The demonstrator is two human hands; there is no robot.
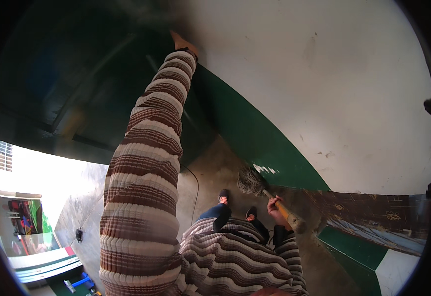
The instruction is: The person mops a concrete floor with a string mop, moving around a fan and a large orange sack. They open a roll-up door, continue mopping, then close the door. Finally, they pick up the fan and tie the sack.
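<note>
My right hand (275, 207) is wrapped round the yellow-brown wooden handle of a mop (285, 212). The handle's thick end points up toward me, while the grey string head (250, 181) rests on the floor beside the green lower wall. My left arm, in a brown and white striped sleeve, stretches far up. At its end my left hand (184, 44) is against or close to a dark green door-like panel (92, 98), where it meets the white wall. Shadow and the angle hide most of its fingers, so I cannot tell its grip.
The white wall (324, 89) with a green lower band (255, 128) rises on the right. A patterned brown strip (363, 207) runs along at lower right. A thin black cord crosses the concrete floor (208, 170) by my feet. A bright opening and a blue-handled tool (81, 281) lie at left.
</note>
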